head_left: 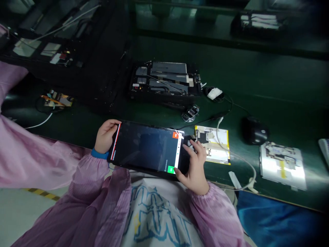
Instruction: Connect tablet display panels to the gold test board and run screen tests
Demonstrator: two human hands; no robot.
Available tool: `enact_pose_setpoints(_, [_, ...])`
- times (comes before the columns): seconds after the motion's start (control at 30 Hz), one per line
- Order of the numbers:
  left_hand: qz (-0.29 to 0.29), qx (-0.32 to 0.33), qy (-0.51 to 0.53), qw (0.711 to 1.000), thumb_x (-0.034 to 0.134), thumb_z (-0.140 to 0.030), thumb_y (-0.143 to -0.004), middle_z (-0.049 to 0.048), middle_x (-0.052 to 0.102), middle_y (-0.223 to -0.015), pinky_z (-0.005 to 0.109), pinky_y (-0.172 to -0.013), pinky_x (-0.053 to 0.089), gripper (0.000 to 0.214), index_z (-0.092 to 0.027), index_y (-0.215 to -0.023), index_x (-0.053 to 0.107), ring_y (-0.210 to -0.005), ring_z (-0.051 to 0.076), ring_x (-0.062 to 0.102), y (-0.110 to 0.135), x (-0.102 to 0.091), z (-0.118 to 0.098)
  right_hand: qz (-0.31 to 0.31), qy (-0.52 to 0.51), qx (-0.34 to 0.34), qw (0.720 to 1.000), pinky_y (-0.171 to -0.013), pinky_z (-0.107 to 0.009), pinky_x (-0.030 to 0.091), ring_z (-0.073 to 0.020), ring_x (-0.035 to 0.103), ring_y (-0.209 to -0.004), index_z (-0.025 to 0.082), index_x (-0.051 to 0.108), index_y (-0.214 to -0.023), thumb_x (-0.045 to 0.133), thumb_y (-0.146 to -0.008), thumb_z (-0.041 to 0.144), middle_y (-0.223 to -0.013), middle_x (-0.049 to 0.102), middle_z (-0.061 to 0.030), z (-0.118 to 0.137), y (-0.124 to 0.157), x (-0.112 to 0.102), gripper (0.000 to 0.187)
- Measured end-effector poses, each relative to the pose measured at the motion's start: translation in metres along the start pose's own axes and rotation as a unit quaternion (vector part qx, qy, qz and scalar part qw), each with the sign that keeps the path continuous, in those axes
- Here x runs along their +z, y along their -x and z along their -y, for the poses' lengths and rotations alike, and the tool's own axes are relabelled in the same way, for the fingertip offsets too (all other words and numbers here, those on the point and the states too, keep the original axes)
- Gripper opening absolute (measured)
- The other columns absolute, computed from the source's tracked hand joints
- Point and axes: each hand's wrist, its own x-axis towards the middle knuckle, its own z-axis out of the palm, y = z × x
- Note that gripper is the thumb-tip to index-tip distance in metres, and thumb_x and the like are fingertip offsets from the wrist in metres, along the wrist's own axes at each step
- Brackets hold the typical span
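Note:
I hold a black tablet [147,147] flat in front of my chest, its dark screen lit, with a red strip on the left edge and orange and green patches on the right. My left hand [105,135] grips the left edge, thumb on top. My right hand [195,166] clasps the right end, the thumb resting near the green patch. Both arms wear pink sleeves; a blue cuff shows at the left wrist.
On the green bench lie an opened tablet chassis [164,82], a yellow-edged board [213,144], a black mouse [254,132], a silver-white panel [282,164], a white cable [244,161] and a small connector [214,93]. Another person's pink sleeve [15,147] is at left.

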Motion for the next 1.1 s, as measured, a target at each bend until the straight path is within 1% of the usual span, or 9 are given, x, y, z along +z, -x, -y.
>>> enact_pose_setpoints(0.17, [0.006,0.001,0.001,1.0,0.064,-0.022,-0.072,0.0016,0.066,-0.076,0.025,-0.06,0.044,0.011,-0.019,-0.082,0.068,-0.066,0.015,0.057,-0.001,-0.002,0.0,0.021,0.02,0.005,1.0,-0.104,-0.074,0.016,-0.0444,0.021,-0.138,0.02,0.036,-0.135,0.061,-0.071,0.051,-0.141,0.032,-0.0183,0.003,-0.001,0.001,0.075])
enact_pose_setpoints(0.27, [0.008,0.001,-0.007,1.0,0.064,-0.025,-0.071,0.0017,0.065,-0.076,0.025,-0.061,0.044,0.013,-0.019,-0.083,0.067,-0.067,0.015,0.057,-0.002,-0.003,-0.001,-0.013,-0.052,0.011,0.998,-0.106,-0.069,0.021,-0.0415,0.023,-0.138,0.018,0.031,-0.139,0.058,-0.075,0.054,-0.143,0.032,-0.0193,-0.005,-0.002,-0.004,0.079])
enact_pose_setpoints(0.33, [0.003,-0.009,-0.02,1.0,0.064,-0.027,-0.071,0.0012,0.064,-0.076,0.025,-0.061,0.044,0.015,-0.019,-0.083,0.066,-0.067,0.014,0.057,-0.002,-0.004,-0.003,-0.07,-0.104,0.047,0.991,-0.106,-0.062,0.028,-0.0362,0.03,-0.136,0.018,0.029,-0.14,0.051,-0.081,0.053,-0.142,0.034,-0.0183,-0.018,-0.004,-0.012,0.072])
enact_pose_setpoints(0.43, [-0.005,-0.025,-0.042,0.999,0.064,-0.03,-0.07,0.0009,0.065,-0.077,0.025,-0.063,0.045,0.019,-0.018,-0.085,0.066,-0.069,0.014,0.058,-0.003,-0.004,-0.005,-0.122,-0.078,0.152,0.978,-0.104,-0.054,0.036,-0.0299,0.045,-0.126,0.019,0.034,-0.137,0.051,-0.086,0.044,-0.133,0.046,-0.0161,-0.043,-0.013,-0.026,0.059])
enact_pose_setpoints(0.5, [-0.006,-0.025,-0.047,0.999,0.064,-0.031,-0.07,0.0014,0.066,-0.079,0.026,-0.066,0.046,0.02,-0.018,-0.085,0.067,-0.072,0.015,0.059,-0.003,-0.005,-0.005,-0.087,-0.026,0.184,0.979,-0.1,-0.051,0.04,-0.0292,0.051,-0.119,0.017,0.036,-0.135,0.054,-0.084,0.042,-0.127,0.052,-0.0167,-0.058,-0.021,-0.033,0.06])
enact_pose_setpoints(0.6, [-0.01,-0.019,-0.046,0.999,0.064,-0.031,-0.07,0.0025,0.068,-0.084,0.027,-0.07,0.046,0.02,-0.018,-0.085,0.067,-0.076,0.016,0.06,-0.003,-0.007,-0.004,-0.02,0.059,0.158,0.986,-0.094,-0.049,0.043,-0.0305,0.053,-0.113,0.012,0.038,-0.134,0.053,-0.084,0.044,-0.12,0.057,-0.0185,-0.071,-0.032,-0.034,0.061])
enact_pose_setpoints(0.8, [-0.013,-0.025,-0.049,0.998,0.066,-0.033,-0.069,0.0021,0.068,-0.085,0.027,-0.071,0.046,0.02,-0.018,-0.084,0.068,-0.078,0.017,0.06,-0.003,-0.006,-0.004,-0.015,0.19,0.146,0.971,-0.084,-0.044,0.043,-0.0306,0.054,-0.103,0.012,0.047,-0.128,0.047,-0.087,0.047,-0.11,0.063,-0.0166,-0.075,-0.04,-0.027,0.053])
enact_pose_setpoints(0.97, [-0.018,-0.021,-0.056,0.998,0.066,-0.033,-0.067,0.0019,0.066,-0.08,0.026,-0.065,0.045,0.022,-0.018,-0.083,0.066,-0.071,0.015,0.058,-0.004,-0.003,-0.007,0.033,0.262,0.085,0.961,-0.08,-0.041,0.04,-0.0306,0.053,-0.105,0.01,0.047,-0.128,0.04,-0.092,0.042,-0.118,0.062,-0.0165,-0.069,-0.042,-0.031,0.049])
enact_pose_setpoints(1.1, [-0.014,-0.029,-0.049,0.998,0.066,-0.034,-0.068,0.0015,0.065,-0.079,0.025,-0.063,0.044,0.024,-0.017,-0.084,0.066,-0.069,0.014,0.057,-0.003,-0.003,-0.008,0.062,0.272,0.062,0.958,-0.082,-0.042,0.041,-0.0314,0.051,-0.109,0.011,0.047,-0.13,0.036,-0.094,0.038,-0.128,0.058,-0.0165,-0.066,-0.04,-0.035,0.046])
